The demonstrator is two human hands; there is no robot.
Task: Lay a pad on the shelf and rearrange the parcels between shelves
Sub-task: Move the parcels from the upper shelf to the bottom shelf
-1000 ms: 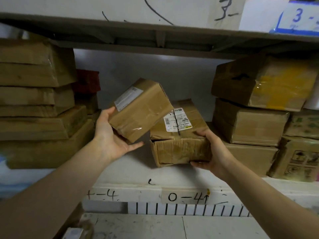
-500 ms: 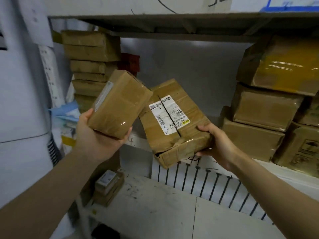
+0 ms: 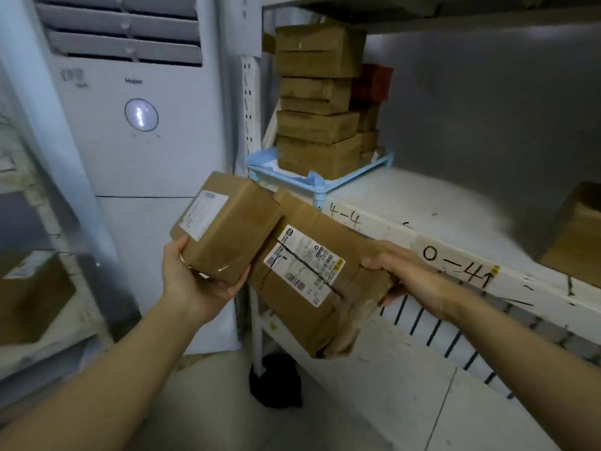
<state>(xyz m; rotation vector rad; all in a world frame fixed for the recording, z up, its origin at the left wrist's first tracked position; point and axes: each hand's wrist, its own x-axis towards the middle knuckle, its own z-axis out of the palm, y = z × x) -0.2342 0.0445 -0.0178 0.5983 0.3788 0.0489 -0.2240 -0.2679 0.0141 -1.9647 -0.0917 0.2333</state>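
Two parcels are aloft: the left hand [image 3: 195,283] grips the smaller parcel [image 3: 229,231] from below; it touches the larger labelled parcel [image 3: 305,288], whose crumpled, perhaps torn, end the right hand [image 3: 401,271] grips, just before the shelf [image 3: 422,203].

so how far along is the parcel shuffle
Looks done: a blue pad lies under the parcel stack on the shelf. In hand: the left hand holds a small parcel, the right hand a bigger labelled parcel, both in the air. Left: setting both on a shelf.
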